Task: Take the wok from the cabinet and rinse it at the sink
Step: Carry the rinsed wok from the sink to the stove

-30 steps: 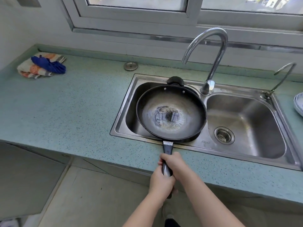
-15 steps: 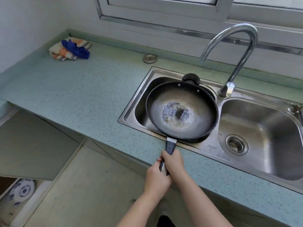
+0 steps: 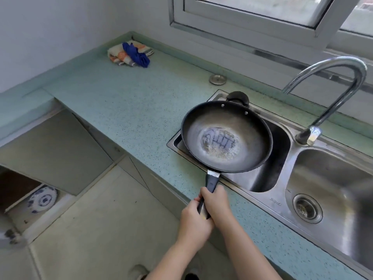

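Observation:
The black wok hangs level above the left basin of the steel double sink, partly over the counter's edge. A shallow pool of water glints in its worn middle. Its long dark handle points toward me. My right hand is closed round the handle nearest the pan, and my left hand grips the handle's end just behind it. The curved tap stands behind the divider, its spout off to the wok's right; no water runs from it.
The speckled green counter runs left from the sink, with a folded cloth and a blue rag at its far corner and a small metal cap. Below left, an open cabinet shows a blue-and-white plate. The right basin has a drain strainer.
The wok, held in both hands, has shifted left toward the sink's left edge and lifted a little. My view has swung left and down, bringing the cabinet and plate into sight.

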